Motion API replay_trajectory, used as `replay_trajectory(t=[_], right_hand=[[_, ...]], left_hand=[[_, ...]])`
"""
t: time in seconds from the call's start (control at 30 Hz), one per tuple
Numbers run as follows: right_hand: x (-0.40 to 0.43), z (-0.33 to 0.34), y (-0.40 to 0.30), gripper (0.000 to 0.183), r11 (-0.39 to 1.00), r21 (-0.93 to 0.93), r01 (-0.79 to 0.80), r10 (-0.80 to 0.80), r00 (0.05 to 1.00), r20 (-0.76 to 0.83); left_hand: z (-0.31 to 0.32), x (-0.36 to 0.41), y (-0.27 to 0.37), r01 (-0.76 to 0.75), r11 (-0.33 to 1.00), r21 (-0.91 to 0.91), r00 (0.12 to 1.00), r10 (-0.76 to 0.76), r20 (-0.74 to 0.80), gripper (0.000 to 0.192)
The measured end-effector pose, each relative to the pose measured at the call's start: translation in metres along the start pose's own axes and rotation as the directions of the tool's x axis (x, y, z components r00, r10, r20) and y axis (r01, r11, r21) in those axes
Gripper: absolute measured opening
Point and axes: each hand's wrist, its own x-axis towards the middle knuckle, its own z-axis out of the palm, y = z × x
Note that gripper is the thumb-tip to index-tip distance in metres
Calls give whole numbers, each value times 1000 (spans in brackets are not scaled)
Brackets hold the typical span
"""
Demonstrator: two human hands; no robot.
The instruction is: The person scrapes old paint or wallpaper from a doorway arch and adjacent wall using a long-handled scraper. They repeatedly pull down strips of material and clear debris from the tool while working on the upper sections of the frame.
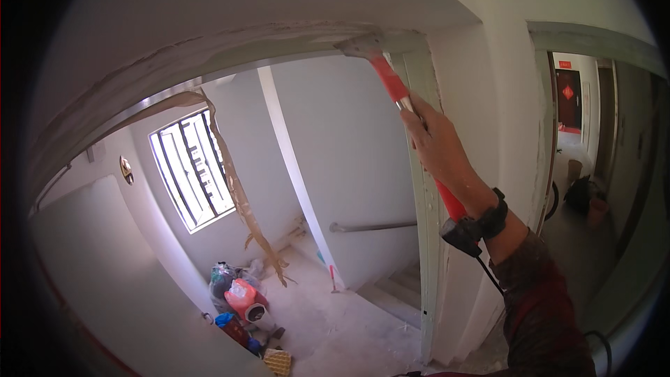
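My right hand (437, 141) grips a long-handled scraper (388, 77) with a red grip and a steel ferrule. The wide metal blade lies against the head of a pale green door frame (251, 52), close to its upper right corner. Below my hand, the red handle runs down along my forearm. The frame's head shows smeared, uneven patches and a rough edge along the wall. A torn strip of brown paper or film (238, 193) dangles from the frame's head, left of the scraper. My left hand is out of view.
Beyond the doorway, filled bags (243, 296) lie on the landing beside the open door (120, 272). A small red-handled tool (333, 278) leans near stairs (392, 293) with a handrail (374, 226). Another doorway at right shows a corridor with a dark bag (578, 193).
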Motion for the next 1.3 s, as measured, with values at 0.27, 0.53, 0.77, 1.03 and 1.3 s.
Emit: replay_trajectory(t=[0.27, 0.53, 0.77, 1.03, 1.3], right_hand=[[-5, 22, -22, 30, 752, 572, -326, 195, 940, 279], [-14, 31, -31, 32, 742, 591, -316, 217, 948, 234], [-19, 15, -37, 36, 802, 498, -331, 231, 940, 252], [-16, -1, -39, 45, 856, 436, -277, 156, 943, 293], [-11, -3, -39, 38, 861, 423, -283, 149, 935, 321]], left_hand=[[-42, -28, 255, -103, 806, -583, 903, 322, 286, 36], [-181, -114, 476, -435, 351, -830, 529, 845, 80, 48], [-177, -143, 533, -399, 389, -831, 526, 839, 140, 47], [-157, -146, 546, -364, 330, -871, 507, 855, 112, 36], [-159, -148, 554, -369, 327, -870, 514, 852, 102, 34]])
